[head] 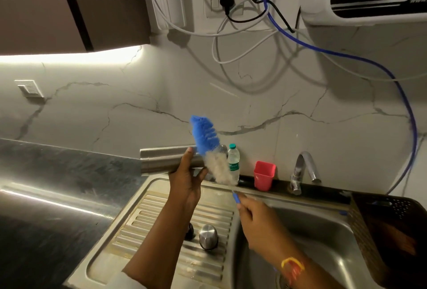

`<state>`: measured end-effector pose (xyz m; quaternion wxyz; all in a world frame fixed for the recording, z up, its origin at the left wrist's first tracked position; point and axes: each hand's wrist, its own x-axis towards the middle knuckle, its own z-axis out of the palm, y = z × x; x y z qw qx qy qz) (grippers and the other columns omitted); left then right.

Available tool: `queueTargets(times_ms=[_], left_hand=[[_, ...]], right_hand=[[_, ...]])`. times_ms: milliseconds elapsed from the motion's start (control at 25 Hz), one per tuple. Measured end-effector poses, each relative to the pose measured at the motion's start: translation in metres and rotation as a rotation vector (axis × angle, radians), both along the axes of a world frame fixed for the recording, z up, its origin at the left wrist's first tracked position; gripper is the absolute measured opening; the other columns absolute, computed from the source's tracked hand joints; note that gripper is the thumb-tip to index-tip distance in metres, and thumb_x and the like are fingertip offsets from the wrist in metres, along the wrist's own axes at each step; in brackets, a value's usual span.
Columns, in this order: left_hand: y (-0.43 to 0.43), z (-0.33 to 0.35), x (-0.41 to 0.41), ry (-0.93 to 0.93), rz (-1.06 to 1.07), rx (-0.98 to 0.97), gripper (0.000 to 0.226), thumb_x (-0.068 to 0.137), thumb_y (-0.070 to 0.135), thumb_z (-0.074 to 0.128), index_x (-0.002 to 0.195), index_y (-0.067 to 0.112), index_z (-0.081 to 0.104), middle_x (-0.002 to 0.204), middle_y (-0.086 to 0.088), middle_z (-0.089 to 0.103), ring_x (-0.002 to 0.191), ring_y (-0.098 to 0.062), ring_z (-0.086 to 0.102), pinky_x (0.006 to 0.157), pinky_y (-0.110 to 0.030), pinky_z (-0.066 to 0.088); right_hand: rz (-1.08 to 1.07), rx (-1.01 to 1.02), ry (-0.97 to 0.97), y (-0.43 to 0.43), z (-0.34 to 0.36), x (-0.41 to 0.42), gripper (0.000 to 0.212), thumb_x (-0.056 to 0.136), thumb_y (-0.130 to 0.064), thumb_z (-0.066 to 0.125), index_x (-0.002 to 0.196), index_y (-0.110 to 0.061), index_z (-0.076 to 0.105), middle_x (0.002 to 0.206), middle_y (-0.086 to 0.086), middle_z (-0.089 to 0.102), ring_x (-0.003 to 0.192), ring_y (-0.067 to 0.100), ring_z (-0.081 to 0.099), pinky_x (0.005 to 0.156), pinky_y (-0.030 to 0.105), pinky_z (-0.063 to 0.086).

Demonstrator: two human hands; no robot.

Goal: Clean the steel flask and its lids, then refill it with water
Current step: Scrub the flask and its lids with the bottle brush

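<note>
Steel flask [161,161] horizontal | left grip [187,180] grasping it, raised | right grip [256,219] grasping brush [208,141] handle

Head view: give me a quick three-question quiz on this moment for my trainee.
1. True or false: the bristles of the brush are inside the flask.
2. What does the right hand grip? A) the brush handle B) the flask C) nothing
3. Fill in: the steel lid lies on the ribbed ____.
Key: 1 false, the bristles are fully outside; 2 A; 3 drainboard.
</note>
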<state>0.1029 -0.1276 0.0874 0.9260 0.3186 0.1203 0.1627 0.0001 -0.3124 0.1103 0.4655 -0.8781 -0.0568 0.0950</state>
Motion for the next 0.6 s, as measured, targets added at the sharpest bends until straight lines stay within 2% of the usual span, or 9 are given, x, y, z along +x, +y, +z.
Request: queueTargets(times_ms=[80,240,320,440,520,600], left_hand=[[0.009,0.002,0.004,-0.024,-0.001,-0.043,0.055,0.083,0.020,0.080,0.132,0.022,0.056,0.132,-0.012,0.067,0.117,-0.027,0.069,0.097,-0.056,0.056],[-0.002,-0.002,0.000,0.002,-0.035,0.156,0.062,0.076,0.022,0.084,0.132,0.017,0.057,0.128,-0.012,0.069,0.115,-0.025,0.070,0.094,-0.054,0.058],[0.000,-0.004,0.000,0.022,-0.022,0.181,0.058,0.079,0.022,0.082,0.131,0.020,0.056,0.129,-0.011,0.068,0.116,-0.025,0.069,0.096,-0.056,0.057],[0.009,-0.002,0.005,0.025,-0.023,0.067,0.061,0.082,0.033,0.081,0.134,0.025,0.052,0.135,-0.012,0.063,0.122,-0.028,0.065,0.098,-0.058,0.055],[0.015,0.002,0.010,-0.002,-0.021,-0.045,0.070,0.082,0.043,0.079,0.142,0.026,0.046,0.137,-0.013,0.059,0.125,-0.031,0.061,0.099,-0.061,0.053],[0.016,0.006,0.013,-0.011,-0.023,-0.073,0.071,0.086,0.043,0.078,0.145,0.025,0.044,0.137,-0.013,0.059,0.125,-0.032,0.060,0.098,-0.061,0.054]], right_hand=[[0.034,-0.002,0.040,0.000,-0.001,-0.010,0.040,0.106,-0.033,0.040,0.146,-0.036,0.042,0.073,-0.005,0.059,0.062,0.005,0.056,0.052,0.018,0.045],[-0.006,0.018,-0.014,0.002,0.005,0.014,0.037,0.106,-0.033,0.040,0.141,-0.033,0.049,0.077,-0.009,0.055,0.067,0.006,0.054,0.056,0.022,0.048],[-0.015,0.047,-0.018,0.001,0.009,0.025,0.038,0.106,-0.033,0.040,0.142,-0.032,0.049,0.076,-0.009,0.054,0.064,0.006,0.052,0.048,0.016,0.042],[-0.010,0.060,-0.032,-0.004,0.009,0.029,0.038,0.105,-0.033,0.041,0.143,-0.032,0.048,0.074,-0.012,0.051,0.060,0.005,0.050,0.043,0.012,0.036],[0.015,0.039,-0.058,-0.005,0.008,0.026,0.040,0.105,-0.034,0.041,0.145,-0.033,0.046,0.076,-0.013,0.052,0.062,0.004,0.052,0.047,0.013,0.038],[0.046,-0.011,-0.104,-0.002,0.007,0.028,0.041,0.105,-0.035,0.042,0.145,-0.034,0.044,0.080,-0.012,0.057,0.065,0.005,0.056,0.053,0.016,0.041]])
